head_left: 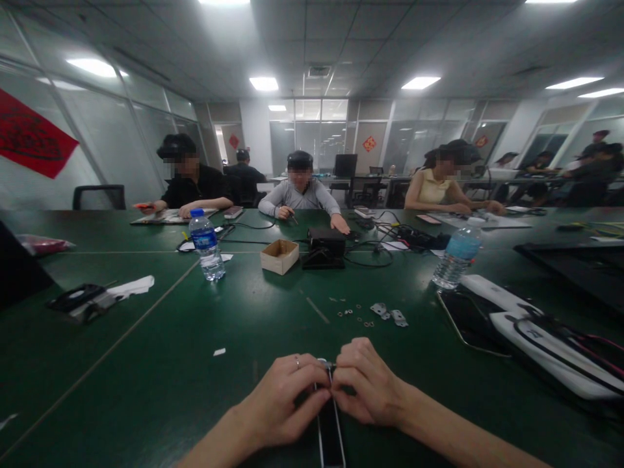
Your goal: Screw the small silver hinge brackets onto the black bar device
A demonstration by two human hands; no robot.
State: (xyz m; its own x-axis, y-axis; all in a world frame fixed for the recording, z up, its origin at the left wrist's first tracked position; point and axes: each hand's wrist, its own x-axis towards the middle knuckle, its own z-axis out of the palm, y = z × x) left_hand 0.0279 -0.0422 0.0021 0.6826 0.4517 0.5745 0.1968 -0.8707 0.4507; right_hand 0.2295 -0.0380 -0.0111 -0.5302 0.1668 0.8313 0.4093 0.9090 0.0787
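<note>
Left hand [287, 398] and right hand [368, 385] are closed on the bar [330, 437] at its far end, seemingly to steady it; anything else pinched there is hidden.

The tabletop [185, 364] is dark green with pale seam lines, and on it the open small box [279, 261] is plain cream-beige, with a solid black device [325, 246] just right of it and, to its left, a clear water bottle [207, 250] with a bright blue cap and a blue-and-white label. Well to the right of the box, another clear bottle [455, 257] has a pale blue label, near a black-screened smartphone [468, 320] and a white casing [550, 354]. Nearer than the box, metal brackets [390, 314] are silvery grey, and a slim bar-shaped piece [330, 432] is black with silver-white edges.
</note>
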